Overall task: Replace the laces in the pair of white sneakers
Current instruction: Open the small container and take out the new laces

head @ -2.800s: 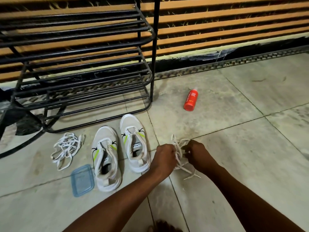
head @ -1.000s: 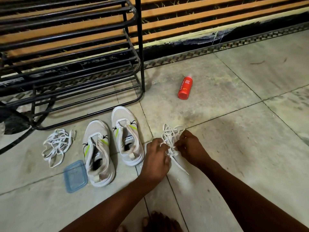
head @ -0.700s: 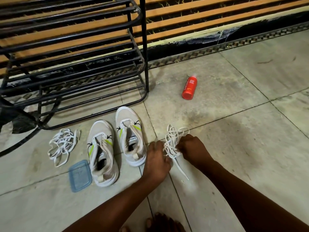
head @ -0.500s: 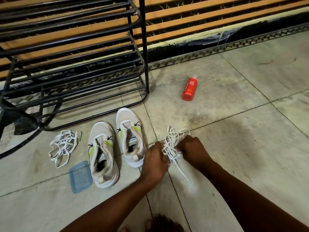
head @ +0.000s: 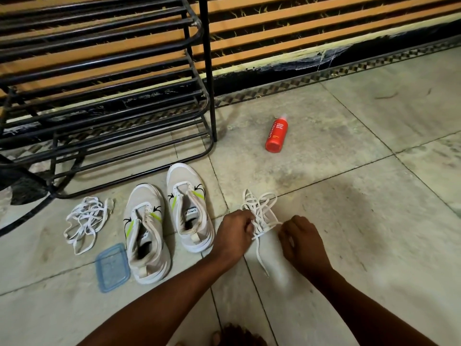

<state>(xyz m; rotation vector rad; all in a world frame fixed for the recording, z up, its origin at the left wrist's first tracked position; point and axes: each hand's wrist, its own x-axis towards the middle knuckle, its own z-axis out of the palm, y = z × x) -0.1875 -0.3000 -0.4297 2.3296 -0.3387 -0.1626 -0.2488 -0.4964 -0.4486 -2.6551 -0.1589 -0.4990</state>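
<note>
Pinching a tangled white shoelace [head: 259, 213] between them over the tiled floor [head: 374, 221], the left hand [head: 234, 236] and right hand [head: 303, 242] each grip a strand. Two laceless white sneakers [head: 167, 221] stand just left; another lace bundle [head: 84, 221] lies beyond. A red bottle [head: 276, 133] reads "FOAM BODY WASH".
</note>
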